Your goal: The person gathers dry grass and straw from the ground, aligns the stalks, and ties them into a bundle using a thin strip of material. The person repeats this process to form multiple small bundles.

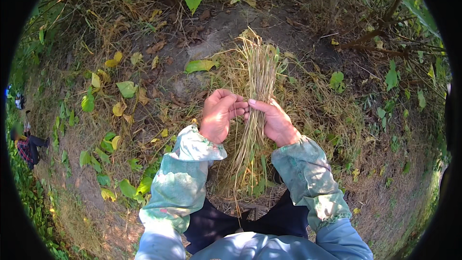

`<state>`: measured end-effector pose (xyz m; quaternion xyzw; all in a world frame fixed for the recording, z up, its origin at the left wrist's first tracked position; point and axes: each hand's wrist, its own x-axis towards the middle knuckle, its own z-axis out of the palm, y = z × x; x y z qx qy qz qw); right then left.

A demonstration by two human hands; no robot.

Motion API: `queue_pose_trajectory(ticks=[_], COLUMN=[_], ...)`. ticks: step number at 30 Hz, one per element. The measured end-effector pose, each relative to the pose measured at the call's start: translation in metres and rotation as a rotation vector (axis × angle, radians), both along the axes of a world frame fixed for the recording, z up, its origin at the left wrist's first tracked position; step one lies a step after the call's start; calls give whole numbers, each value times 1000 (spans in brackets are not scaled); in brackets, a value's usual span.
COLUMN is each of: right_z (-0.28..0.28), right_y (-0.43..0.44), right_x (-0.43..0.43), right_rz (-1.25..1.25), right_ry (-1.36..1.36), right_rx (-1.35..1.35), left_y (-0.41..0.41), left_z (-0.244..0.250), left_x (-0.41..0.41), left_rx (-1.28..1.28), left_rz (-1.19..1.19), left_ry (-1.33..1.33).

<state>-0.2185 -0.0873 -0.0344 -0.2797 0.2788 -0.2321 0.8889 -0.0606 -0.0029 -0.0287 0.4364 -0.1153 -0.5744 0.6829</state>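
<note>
My right hand (276, 121) grips a bundle of dry grass stalks (261, 76) around its middle, the thumb lying across the front. The bundle stands nearly lengthwise before me; its upper end is tight and its lower stalks (249, 159) fan out toward my legs. On the bundle's left side, my left hand (220, 113) has its thumb and fingers drawn together, pinching what looks like a thin stalk. Its fingertips meet the right thumb at the bundle's edge. The right fingers are mostly hidden behind the stalks.
Loose cut grass (227, 72) lies on bare soil (213, 43) under the bundle. Leafy vines (126, 88) spread at left, and woody branches (382, 30) reach in at upper right. Another person (27, 148) sits at the far left. My knees (213, 220) flank the bundle's lower end.
</note>
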Motion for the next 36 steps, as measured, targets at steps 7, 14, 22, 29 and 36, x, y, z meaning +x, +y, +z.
queue_pose_trajectory(ticks=[7, 14, 22, 29, 36], right_z=[1, -2, 1, 4, 5], right_y=[1, 1, -1, 2, 11], right_x=[2, -1, 0, -5, 1], right_rz=[-37, 31, 62, 113, 148], right_ry=[65, 41, -13, 132, 184], right_rx=[-11, 5, -90, -102, -149], left_y=[0, 1, 3, -2, -3], left_z=[-5, -2, 1, 2, 5], left_x=[0, -1, -19, -6, -9], left_rx=[-80, -19, 50, -33, -31], left_rz=[-11, 137, -148, 82, 29], left_ry=[76, 43, -151, -93, -217])
